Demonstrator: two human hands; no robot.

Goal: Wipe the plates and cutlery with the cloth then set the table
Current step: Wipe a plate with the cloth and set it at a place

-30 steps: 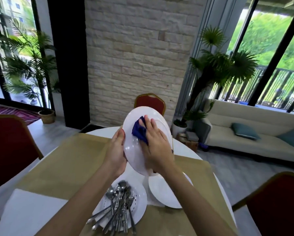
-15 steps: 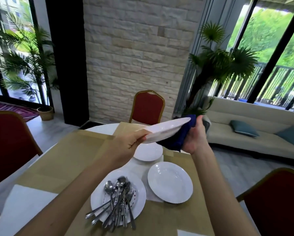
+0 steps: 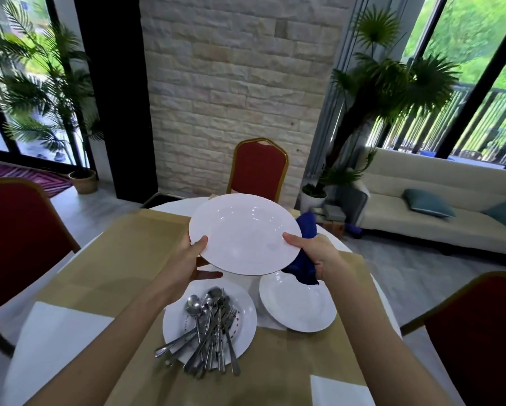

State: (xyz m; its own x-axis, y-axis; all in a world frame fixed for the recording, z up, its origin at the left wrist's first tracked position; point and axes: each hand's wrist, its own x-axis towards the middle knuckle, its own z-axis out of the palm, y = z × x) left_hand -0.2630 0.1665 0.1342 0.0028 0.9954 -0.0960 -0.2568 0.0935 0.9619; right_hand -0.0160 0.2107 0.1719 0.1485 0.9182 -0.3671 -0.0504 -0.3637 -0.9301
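Holding plate (image 3: 243, 232) at frame centre: left hand (image 3: 187, 263) pinches its left rim, right hand (image 3: 319, 254) its right rim, cloth (image 3: 304, 269) bunched beneath. Surface (image 3: 122, 253) lies below, both hands equally near.

Open tan table covering (image 3: 105, 259) left, cutlery plate (image 3: 247, 315), white plate (image 3: 298, 306) blocking centre

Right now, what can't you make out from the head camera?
Head view:
- Underside of the held plate: it faces away from the camera.
- Fingertips of the right hand: hidden beneath that plate and the blue cloth.
- Cutlery pile: the pieces overlap, so they can't be counted.
- Red marks on the cutlery plate: partly covered by the pile.
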